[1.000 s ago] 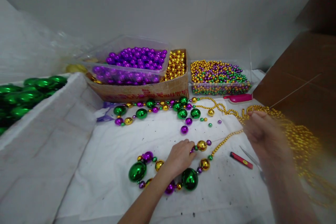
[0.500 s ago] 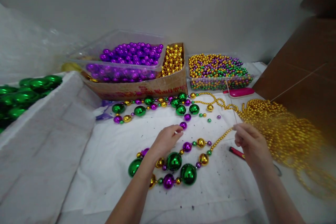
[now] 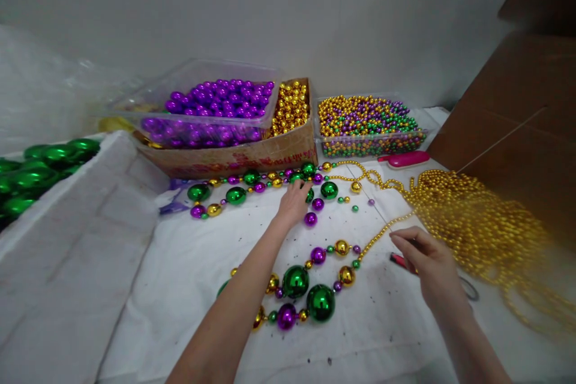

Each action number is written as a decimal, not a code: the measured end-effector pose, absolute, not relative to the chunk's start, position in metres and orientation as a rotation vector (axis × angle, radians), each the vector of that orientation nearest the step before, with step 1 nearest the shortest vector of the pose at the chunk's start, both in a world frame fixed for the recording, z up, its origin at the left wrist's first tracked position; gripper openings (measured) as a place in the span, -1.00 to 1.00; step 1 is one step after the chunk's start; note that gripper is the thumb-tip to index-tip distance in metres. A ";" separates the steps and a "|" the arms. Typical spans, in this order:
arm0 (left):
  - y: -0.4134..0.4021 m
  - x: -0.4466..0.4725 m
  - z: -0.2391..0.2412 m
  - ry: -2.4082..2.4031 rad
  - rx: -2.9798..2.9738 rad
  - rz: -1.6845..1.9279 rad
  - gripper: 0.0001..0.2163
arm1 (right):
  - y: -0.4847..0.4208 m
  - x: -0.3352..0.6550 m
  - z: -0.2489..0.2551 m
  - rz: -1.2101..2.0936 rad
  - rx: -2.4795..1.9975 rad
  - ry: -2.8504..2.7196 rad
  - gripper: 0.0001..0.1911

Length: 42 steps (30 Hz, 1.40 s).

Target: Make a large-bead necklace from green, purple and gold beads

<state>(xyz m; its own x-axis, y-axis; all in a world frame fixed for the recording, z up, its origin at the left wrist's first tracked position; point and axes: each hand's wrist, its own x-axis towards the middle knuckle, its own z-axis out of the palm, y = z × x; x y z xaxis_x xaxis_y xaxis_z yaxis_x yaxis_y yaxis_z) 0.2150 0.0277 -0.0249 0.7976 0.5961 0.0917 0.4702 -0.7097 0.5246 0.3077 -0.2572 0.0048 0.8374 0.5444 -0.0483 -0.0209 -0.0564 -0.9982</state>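
My left hand (image 3: 294, 201) reaches to the middle of the cloth, its fingers curled over a large green bead (image 3: 309, 195). Two loose purple beads (image 3: 317, 204) lie beside it, and another green bead (image 3: 329, 190) is to the right. My right hand (image 3: 423, 255) pinches a long, thin, needle-like wire (image 3: 375, 210) that slants up and left. Below my hands lies a strand of large beads (image 3: 296, 281) in green, purple and gold, joined to a fine gold bead chain (image 3: 382, 231). My left forearm covers part of this strand.
A second bead strand (image 3: 236, 195) lies along the cardboard box (image 3: 234, 159). Behind are bins of purple beads (image 3: 225, 99) and small mixed beads (image 3: 369, 123). Gold chains (image 3: 486, 222) heap at right, near a pink-handled tool (image 3: 407, 159) and red cutter (image 3: 398, 260). A white foam box (image 3: 121, 216) stands left.
My left hand has moved away from me, from beside a purple bead to the green bead. My right hand has turned, and the wire has tipped down and to the left.
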 end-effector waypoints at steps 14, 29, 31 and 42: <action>-0.026 0.150 0.014 0.512 0.667 0.491 -0.79 | -0.246 0.277 0.002 0.759 -1.576 -0.322 -0.66; -0.040 0.139 0.001 0.560 0.427 0.513 -0.68 | -0.266 0.251 0.000 0.707 -1.751 -0.483 -0.71; -0.040 0.137 0.001 0.557 0.427 0.521 -0.68 | -0.268 0.251 0.001 0.665 -1.770 -0.459 -0.71; -0.042 0.139 -0.001 0.536 0.447 0.529 -0.70 | -0.272 0.257 -0.004 0.621 -1.803 -0.521 -0.71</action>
<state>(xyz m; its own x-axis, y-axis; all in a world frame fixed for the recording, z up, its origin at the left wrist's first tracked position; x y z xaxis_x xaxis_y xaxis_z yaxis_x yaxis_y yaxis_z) 0.1388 -0.0419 -0.0006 0.7343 0.5761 -0.3590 -0.3518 0.7753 0.5246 0.2569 -0.2722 -0.0038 0.7655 0.6239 -0.1572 0.0467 -0.2976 -0.9536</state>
